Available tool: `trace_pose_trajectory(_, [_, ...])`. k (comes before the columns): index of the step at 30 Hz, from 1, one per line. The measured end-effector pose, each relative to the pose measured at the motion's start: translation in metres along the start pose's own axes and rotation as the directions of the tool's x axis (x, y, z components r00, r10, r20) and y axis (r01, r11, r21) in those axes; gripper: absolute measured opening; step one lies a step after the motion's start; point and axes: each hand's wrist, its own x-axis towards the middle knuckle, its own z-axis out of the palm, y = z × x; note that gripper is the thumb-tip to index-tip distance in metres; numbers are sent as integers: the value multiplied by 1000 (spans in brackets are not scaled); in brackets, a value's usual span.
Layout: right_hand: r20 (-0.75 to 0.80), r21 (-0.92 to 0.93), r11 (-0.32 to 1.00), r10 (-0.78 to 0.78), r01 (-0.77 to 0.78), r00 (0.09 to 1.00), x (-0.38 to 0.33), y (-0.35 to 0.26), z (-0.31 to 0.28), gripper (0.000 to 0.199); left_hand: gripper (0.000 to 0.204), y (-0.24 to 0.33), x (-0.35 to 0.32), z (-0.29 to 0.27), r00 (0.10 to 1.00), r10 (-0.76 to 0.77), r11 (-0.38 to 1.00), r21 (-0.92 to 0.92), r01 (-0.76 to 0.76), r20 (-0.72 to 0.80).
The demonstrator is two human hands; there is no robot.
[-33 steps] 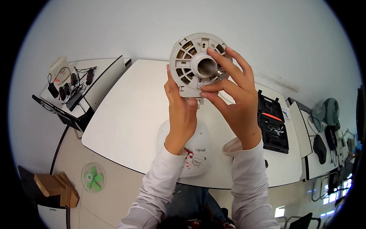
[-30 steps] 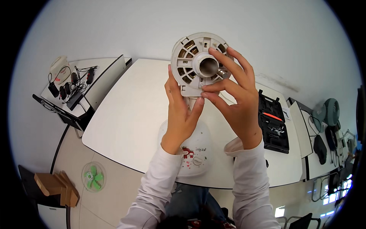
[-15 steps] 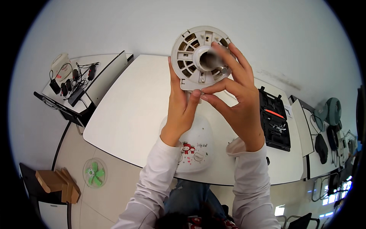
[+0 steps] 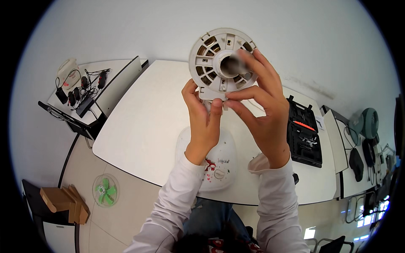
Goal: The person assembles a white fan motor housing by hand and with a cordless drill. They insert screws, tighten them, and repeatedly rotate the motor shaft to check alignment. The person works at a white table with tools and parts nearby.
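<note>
A round cream plastic fan motor housing (image 4: 206, 93), with slotted vents, is held up above the table, its open face toward me. A dark shaft at its hub is blurred. My left hand (image 4: 201, 122) grips it from below left, thumb pointing up beside the short neck and fingers curled behind. My right hand (image 4: 268, 105) is closed at the lower right edge, thumb and forefinger pinched together by the neck; its other fingers reach over the right rim. Whether a small part sits in that pinch cannot be made out. Beneath lies a white fan base (image 4: 219, 183) with a red cartoon print and a knob.
An open black tool case (image 4: 304, 145) with an orange-handled tool lies on the white table (image 4: 130, 122) at right. Cables and adapters (image 4: 80, 92) cover a side table at left. A green fan blade (image 4: 105, 191) and cardboard (image 4: 67, 202) are on the floor. A green fan (image 4: 369, 123) stands far right.
My left hand's fingers have come down from the housing's left rim to its lower edge, and its thumb has separated a little from the right hand's fingertips. The housing has hardly moved.
</note>
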Motion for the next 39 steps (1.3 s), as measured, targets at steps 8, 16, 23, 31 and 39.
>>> trace_pose_trajectory(8, [-169,-65,997,20,-31,985,-7,5,6,21,58,14,6,7,998,17,999,-34,-18,-54])
trace_pose_trajectory(16, [-196,50,993,117,-109,974,-5,8,12,17,55,11,7,11,995,-42,993,-116,31,-91])
trace_pose_trajectory(23, [-180,-69,998,-28,16,983,-4,11,10,18,64,20,8,13,987,-110,977,-194,87,-115])
trace_pose_trajectory(31, [-322,-16,997,-73,72,944,-10,20,21,20,83,1,11,10,984,37,999,-15,-40,-172])
trace_pose_trajectory(39, [-374,93,995,13,24,928,-16,23,26,23,96,13,20,2,999,-18,944,-331,7,-30])
